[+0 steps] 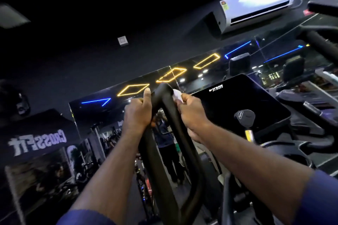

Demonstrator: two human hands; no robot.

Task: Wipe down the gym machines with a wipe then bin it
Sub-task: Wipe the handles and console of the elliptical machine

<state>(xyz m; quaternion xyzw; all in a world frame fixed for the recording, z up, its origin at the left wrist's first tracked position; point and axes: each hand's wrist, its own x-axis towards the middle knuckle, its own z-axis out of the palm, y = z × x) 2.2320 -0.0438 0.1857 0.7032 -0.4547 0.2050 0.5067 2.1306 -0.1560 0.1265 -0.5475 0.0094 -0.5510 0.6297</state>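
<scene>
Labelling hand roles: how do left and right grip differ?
Left grip holds the black handle bare, on its left bar; right grip pinches a white wipe against the right bar. Left grip's thumb points up; right grip's fingers all curl onto the wipe. Both sit near the handle's top.

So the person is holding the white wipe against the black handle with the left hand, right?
Wrong hand: the white wipe is held against the black handle with the right hand. The left hand only grips the handle's other side, with no wipe in it. The head view shows it.
</scene>
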